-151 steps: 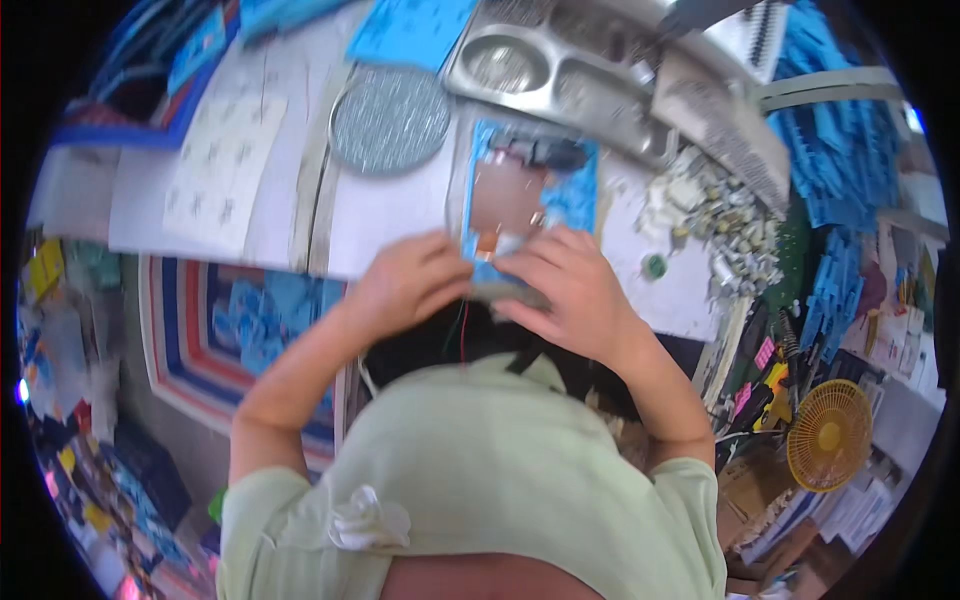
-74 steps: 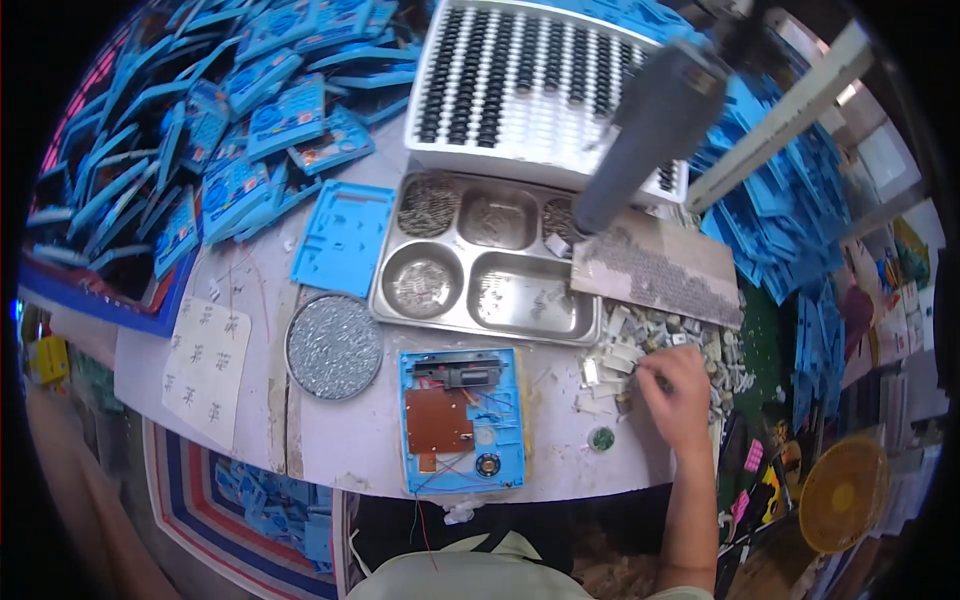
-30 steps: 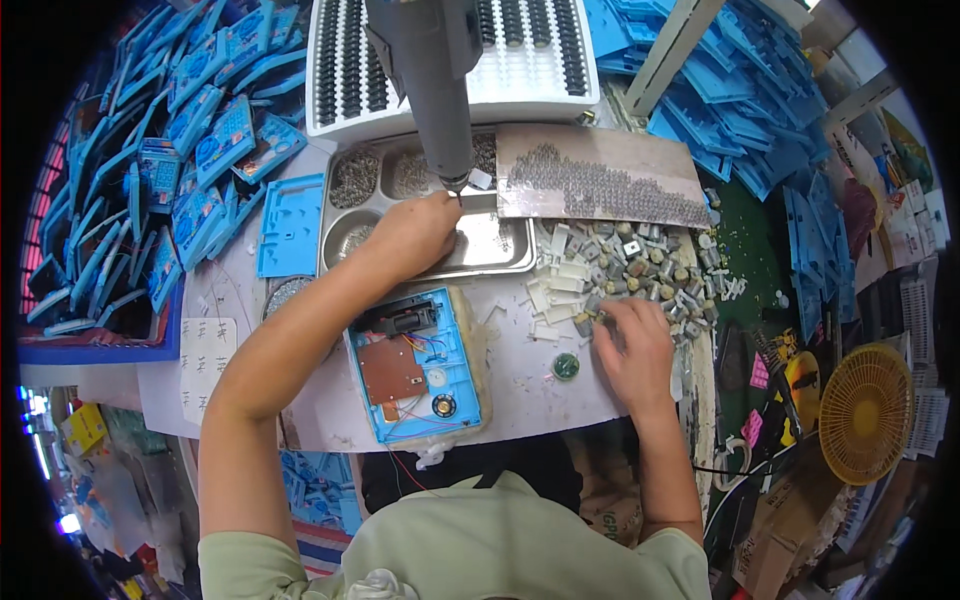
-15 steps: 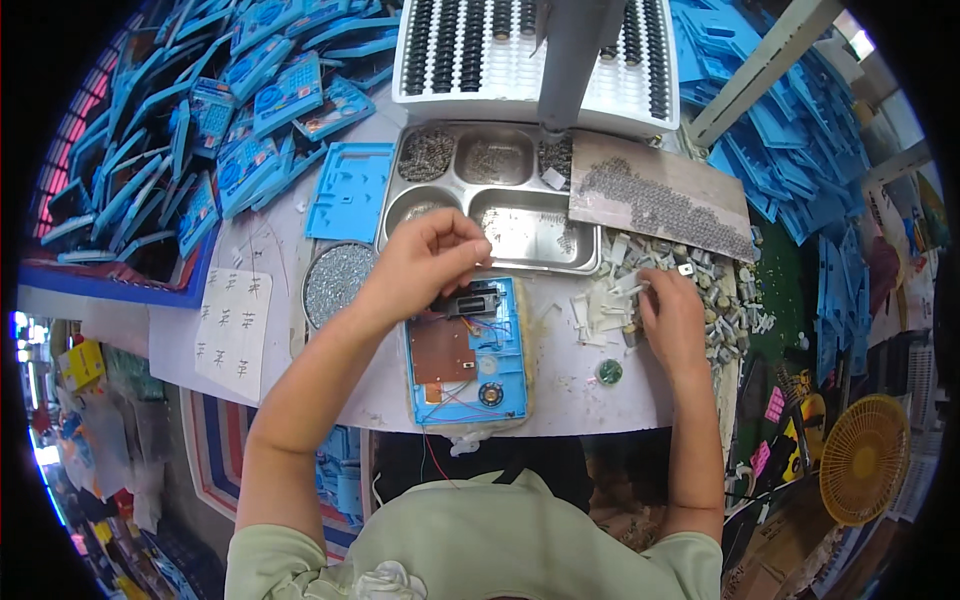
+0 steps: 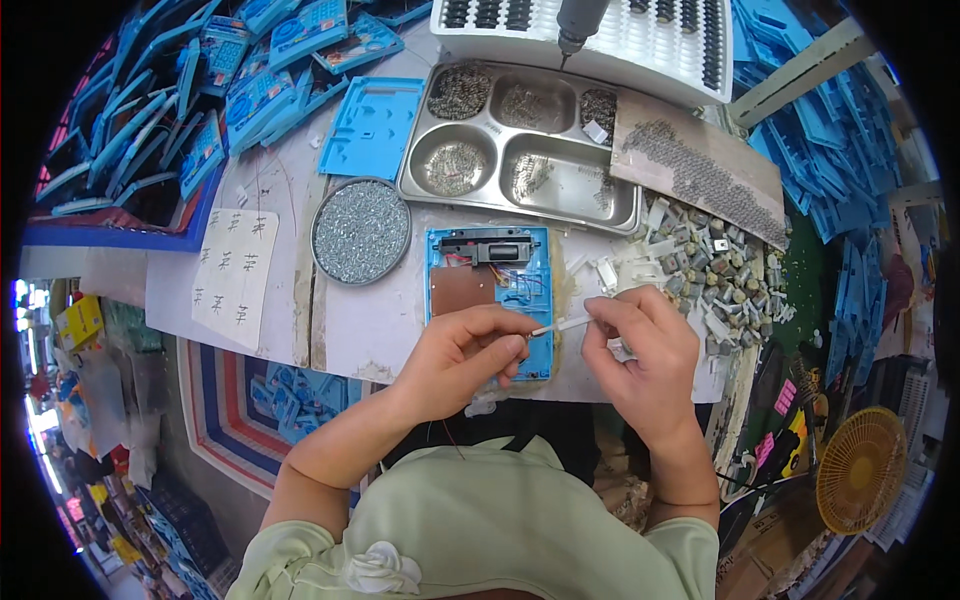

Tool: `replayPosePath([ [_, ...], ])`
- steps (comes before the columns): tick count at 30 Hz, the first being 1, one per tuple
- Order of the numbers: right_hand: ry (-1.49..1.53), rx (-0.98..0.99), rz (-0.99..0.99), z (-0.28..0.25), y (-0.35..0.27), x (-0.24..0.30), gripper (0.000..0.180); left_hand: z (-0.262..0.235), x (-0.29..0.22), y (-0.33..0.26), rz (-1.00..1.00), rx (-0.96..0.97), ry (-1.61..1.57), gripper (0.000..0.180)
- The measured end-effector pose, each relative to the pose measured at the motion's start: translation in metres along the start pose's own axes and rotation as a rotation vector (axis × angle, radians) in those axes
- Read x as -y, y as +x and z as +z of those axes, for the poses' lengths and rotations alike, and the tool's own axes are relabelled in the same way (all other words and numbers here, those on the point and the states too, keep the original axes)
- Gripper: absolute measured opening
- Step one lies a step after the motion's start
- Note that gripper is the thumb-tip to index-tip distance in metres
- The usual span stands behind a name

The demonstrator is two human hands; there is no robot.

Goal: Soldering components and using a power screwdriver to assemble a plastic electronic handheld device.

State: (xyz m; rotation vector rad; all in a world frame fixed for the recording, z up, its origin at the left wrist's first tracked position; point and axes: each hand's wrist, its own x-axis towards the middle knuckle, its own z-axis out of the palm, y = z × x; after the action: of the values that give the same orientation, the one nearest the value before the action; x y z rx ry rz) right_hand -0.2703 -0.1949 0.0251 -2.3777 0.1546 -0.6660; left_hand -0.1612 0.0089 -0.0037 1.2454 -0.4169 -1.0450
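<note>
My right hand (image 5: 648,352) pinches a slim white plastic part (image 5: 573,323) between thumb and fingertips. Facing it, my left hand (image 5: 470,358) is closed in a pinch; a small pale tip pokes out of its fingertips, too small to name. The two tips almost meet. Both hands are over the lower part of a blue plastic casing (image 5: 538,283), which lies open side up. It holds a brown circuit board (image 5: 462,290), a black compartment (image 5: 490,250) along its far edge and thin coloured wires. My left hand hides the casing's near-left corner.
Beyond the casing stands a steel compartment tray (image 5: 622,212) with springs and small metal parts. At its left is a round dish of screws (image 5: 360,232); a blue cover (image 5: 370,125) lies farther back. Small motors (image 5: 715,270) pile at right. An electric screwdriver (image 5: 578,25) hangs above.
My left hand has come down from the tray's edge to the casing's near side. My right hand has moved left from the white parts with one white part. The view has shifted.
</note>
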Motion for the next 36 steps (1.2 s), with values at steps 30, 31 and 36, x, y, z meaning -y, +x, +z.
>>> replayPosePath([
  [30,0.728,0.164,0.506,-0.008,-0.07,-0.046,0.027,-0.002,0.007,0.05,0.484,-0.004,1.506,0.013],
  [31,0.679,0.146,0.504,-0.007,-0.064,-0.043,0.027,-0.001,0.012,0.049,0.483,-0.021,1.501,0.013],
  [36,0.347,0.283,0.24,-0.011,-0.04,-0.05,0.027,-0.001,0.014,0.053,0.476,0.001,1.454,0.012],
])
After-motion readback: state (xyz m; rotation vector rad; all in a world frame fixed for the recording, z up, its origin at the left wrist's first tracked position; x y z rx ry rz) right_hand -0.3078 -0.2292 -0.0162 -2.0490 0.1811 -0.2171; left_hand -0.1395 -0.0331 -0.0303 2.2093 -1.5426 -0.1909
